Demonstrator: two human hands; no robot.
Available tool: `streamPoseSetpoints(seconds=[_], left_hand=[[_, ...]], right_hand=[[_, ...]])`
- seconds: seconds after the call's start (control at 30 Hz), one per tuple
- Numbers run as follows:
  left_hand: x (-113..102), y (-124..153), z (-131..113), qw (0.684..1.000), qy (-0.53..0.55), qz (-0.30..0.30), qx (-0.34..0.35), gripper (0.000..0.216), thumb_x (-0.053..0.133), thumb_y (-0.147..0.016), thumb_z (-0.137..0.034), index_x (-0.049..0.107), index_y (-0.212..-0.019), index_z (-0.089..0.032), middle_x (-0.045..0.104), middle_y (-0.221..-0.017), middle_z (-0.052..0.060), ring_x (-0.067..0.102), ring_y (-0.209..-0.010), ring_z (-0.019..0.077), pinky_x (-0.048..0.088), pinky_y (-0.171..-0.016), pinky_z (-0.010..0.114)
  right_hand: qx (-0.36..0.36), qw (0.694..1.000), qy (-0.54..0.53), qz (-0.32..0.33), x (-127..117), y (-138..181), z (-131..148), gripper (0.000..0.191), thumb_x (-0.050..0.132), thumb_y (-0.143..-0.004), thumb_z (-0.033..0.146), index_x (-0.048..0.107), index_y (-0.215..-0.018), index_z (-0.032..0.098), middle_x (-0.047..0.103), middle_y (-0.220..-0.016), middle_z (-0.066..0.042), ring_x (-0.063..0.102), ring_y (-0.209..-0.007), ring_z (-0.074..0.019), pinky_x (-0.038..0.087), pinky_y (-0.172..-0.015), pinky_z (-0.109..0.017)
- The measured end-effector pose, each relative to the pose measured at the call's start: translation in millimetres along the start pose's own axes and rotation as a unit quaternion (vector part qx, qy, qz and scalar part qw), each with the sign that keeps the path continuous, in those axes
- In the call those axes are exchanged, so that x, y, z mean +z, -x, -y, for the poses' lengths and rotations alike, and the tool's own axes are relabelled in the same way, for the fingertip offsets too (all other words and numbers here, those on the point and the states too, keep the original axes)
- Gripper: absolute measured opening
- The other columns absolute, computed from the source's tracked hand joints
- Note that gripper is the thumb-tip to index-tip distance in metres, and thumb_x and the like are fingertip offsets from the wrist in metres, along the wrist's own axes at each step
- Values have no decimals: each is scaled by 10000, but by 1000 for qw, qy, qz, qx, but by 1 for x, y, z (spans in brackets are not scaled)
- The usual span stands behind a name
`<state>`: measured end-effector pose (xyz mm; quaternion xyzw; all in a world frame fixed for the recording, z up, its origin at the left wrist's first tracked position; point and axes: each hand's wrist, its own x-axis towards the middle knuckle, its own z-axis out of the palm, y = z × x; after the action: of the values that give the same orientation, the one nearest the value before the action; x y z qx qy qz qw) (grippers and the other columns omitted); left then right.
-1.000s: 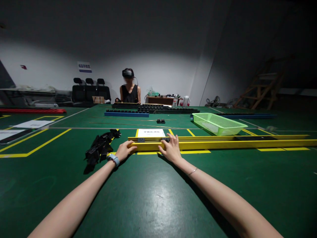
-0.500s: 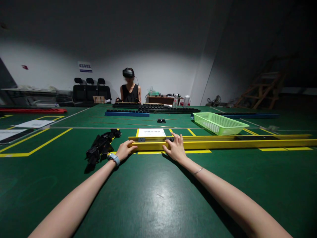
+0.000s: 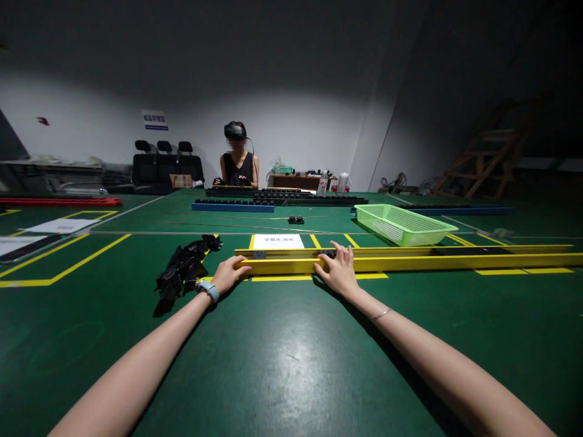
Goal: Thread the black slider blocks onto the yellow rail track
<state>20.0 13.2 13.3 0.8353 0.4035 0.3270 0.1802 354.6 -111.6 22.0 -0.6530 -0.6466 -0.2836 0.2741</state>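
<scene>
Head view shows our left hand (image 3: pixel 228 276) pinching the left end of the rail (image 3: pixel 280 267) on the table (image 3: pixel 273 364). Our right hand (image 3: pixel 340 274) bends over it, at a dark block (image 3: pixel 325 252) inside; whether gripping, we cannot tell.

Green table (image 3: pixel 291 352) | yellow tape lines (image 3: pixel 91 259), left | long yellow rail (image 3: pixel 410 263) across middle | black pile (image 3: pixel 184 267) left of rail | white paper (image 3: pixel 279 241) behind rail | green basket (image 3: pixel 381 226) behind, right | blue rail (image 3: pixel 232 207) farther back
</scene>
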Motion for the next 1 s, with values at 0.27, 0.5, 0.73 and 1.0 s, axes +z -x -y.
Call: streamPoseSetpoints(seconds=[0.27,0.5,0.73,1.0], left_hand=[[1,-1,2,1000,7,-4,-4,372,530,-770,-507,631,-960,-203,668,-999,57,598,-910,215,427,-819,299],[2,-1,5,1000,1,-9,9,365,520,-781,-507,637,-951,-205,671,-984,53,606,-893,209,430,-799,287],[2,-1,5,1000,8,-10,8,374,525,-782,-510,638,-956,-199,670,-976,56,609,-877,207,436,-788,288],[2,-1,4,1000,6,-9,5,379,526,-781,-521,634,-958,-203,670,-981,51,611,-882,205,438,-789,283]], right_hand=[[32,999,36,-3,-2,8,-13,348,475,-841,496,677,-1020,277,375,-1267,-86,293,-1183,-291,127,-1061,-511],[50,994,83,40,-7,6,-16,408,419,-852,551,682,-1024,291,505,-992,-95,411,-942,-247,277,-860,-392],[80,975,109,177,-15,-3,-6,523,283,-899,567,606,-1167,255,655,-820,-98,580,-812,-225,342,-746,-324],[116,950,72,280,-20,-5,-11,487,278,-904,501,428,-1323,304,688,-854,-92,650,-806,-268,404,-660,-321]])
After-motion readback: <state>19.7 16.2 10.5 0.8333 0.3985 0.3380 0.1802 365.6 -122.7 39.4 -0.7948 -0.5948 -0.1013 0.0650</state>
